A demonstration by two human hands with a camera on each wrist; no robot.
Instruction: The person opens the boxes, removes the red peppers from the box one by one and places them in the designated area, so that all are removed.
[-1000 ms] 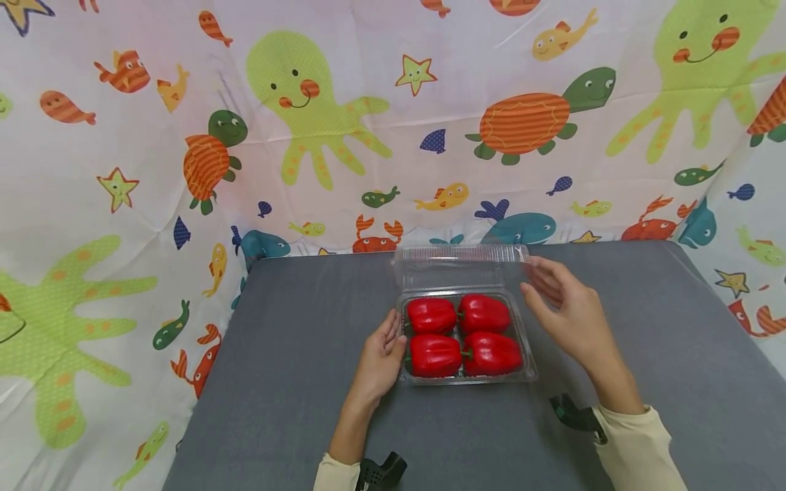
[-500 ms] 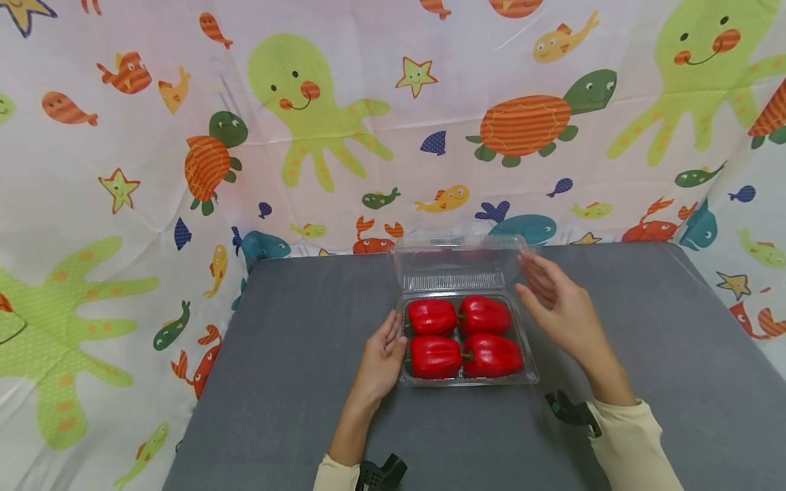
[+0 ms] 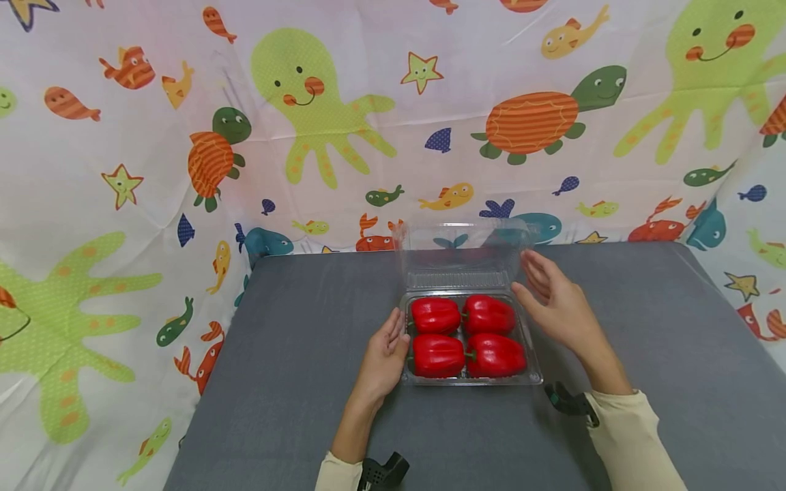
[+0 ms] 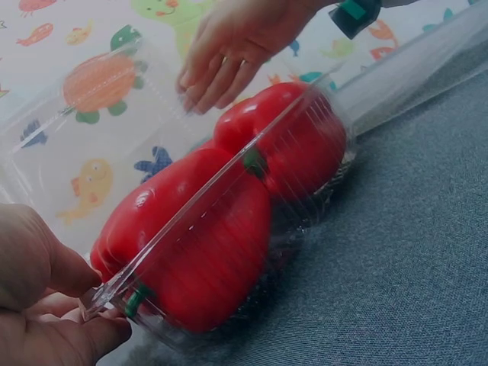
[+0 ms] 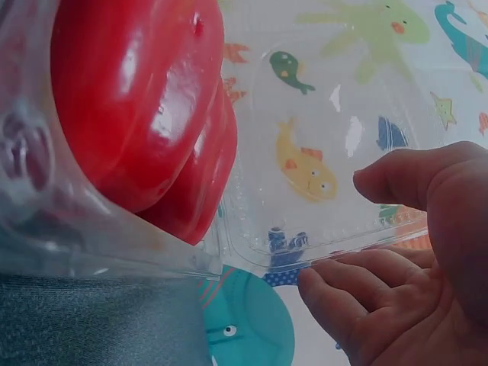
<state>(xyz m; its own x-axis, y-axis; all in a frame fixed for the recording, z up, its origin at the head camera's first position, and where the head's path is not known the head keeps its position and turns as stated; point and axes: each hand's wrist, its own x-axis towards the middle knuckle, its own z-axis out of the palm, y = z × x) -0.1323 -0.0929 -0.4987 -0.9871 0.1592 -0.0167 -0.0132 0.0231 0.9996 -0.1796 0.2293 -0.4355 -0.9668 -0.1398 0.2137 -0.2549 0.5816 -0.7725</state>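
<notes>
A clear plastic clamshell container (image 3: 473, 382) sits on the grey table, its hinged lid (image 3: 457, 273) raised at the back. Several red bell peppers (image 3: 437, 356) with green stems lie on their sides in its base, in two rows. My left hand (image 3: 381, 358) is at the container's left side; in the left wrist view its thumb and fingers (image 4: 97, 335) pinch the rim corner. At the lid's right edge is my right hand (image 3: 560, 303), fingers loosely bent and thumb apart. The right wrist view puts its fingertips (image 5: 316, 286) right at the lid's edge.
The grey cloth-covered table (image 3: 301, 341) extends to both sides of the container. Behind and to the left hangs a white curtain (image 3: 362, 68) printed with sea animals. Each wrist carries a dark camera mount (image 3: 568, 401).
The lid has swung up from leaning far back to a more upright stance. My right hand has shifted slightly left with it; the left hand stays at the container's side.
</notes>
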